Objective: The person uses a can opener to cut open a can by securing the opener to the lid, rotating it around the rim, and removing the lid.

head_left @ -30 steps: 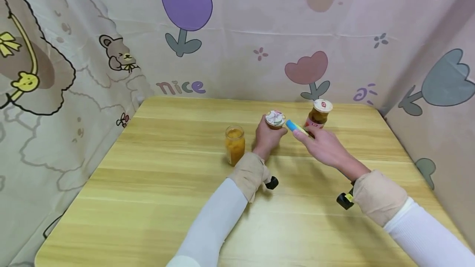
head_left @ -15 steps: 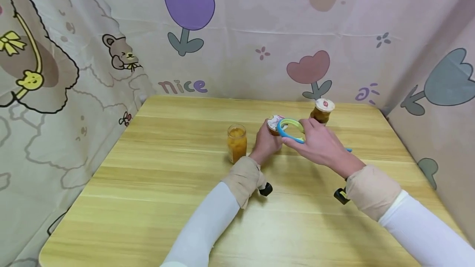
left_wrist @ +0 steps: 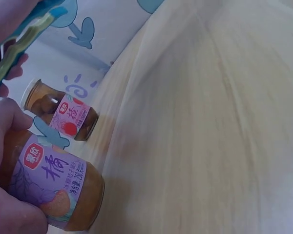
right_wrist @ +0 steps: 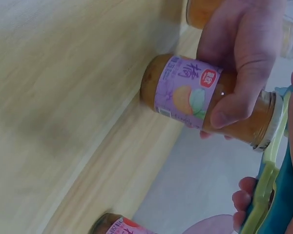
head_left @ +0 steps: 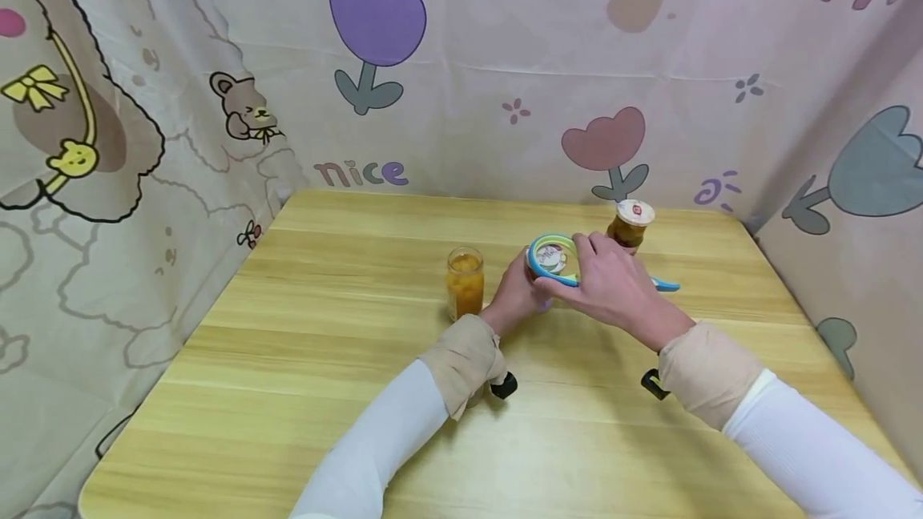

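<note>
My left hand grips a glass jar with a purple label round its body; the jar stands on the table. Its white printed lid shows through the ring of a blue and yellow-green jar opener. My right hand holds this opener, and one blue handle end sticks out to the right. In the right wrist view the opener is up against the lid; whether it sits fully round the lid I cannot tell. The fingers of the right hand partly hide the ring.
A lidless glass jar of orange fruit stands just left of my left hand. Behind my right hand is a white-lidded jar with a pink label. A patterned cloth hangs behind the wooden table.
My right hand has turned the jar opener flat and brought its ring left over the lid of the purple-labelled jar. The left hand has kept its grip on the jar.
</note>
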`<state>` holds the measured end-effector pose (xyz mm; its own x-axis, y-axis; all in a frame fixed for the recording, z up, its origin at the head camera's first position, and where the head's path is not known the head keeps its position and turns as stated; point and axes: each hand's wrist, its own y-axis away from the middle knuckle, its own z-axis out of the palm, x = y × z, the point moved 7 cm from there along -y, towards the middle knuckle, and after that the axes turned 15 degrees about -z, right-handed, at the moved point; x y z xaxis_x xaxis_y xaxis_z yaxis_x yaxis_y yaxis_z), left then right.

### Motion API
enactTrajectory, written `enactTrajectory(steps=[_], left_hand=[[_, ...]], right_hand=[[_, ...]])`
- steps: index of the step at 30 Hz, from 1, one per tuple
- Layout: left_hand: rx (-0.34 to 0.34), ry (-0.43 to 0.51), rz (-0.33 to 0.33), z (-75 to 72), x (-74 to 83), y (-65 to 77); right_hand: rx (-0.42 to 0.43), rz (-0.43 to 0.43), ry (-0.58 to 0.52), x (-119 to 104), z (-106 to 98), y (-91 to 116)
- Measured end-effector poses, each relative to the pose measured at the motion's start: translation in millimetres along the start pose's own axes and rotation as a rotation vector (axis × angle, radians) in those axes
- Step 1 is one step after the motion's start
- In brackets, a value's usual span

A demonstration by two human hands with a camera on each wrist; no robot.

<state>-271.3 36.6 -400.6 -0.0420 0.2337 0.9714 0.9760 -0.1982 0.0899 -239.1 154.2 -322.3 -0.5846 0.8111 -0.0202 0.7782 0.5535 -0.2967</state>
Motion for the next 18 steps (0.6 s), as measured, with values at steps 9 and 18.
enactTrajectory(steps=[9,18], left_hand=[[-0.039,0.020,-0.049,1.4,-4.5,4.6],[-0.056,0.022,-0.042,0.6,-6.1,3.3]], right_hand=[[-0.005,-0.024,0.005,-3.9,2.2,-2.4],[-0.017,-0.036,0.032,-7.5,2.6,-7.8]])
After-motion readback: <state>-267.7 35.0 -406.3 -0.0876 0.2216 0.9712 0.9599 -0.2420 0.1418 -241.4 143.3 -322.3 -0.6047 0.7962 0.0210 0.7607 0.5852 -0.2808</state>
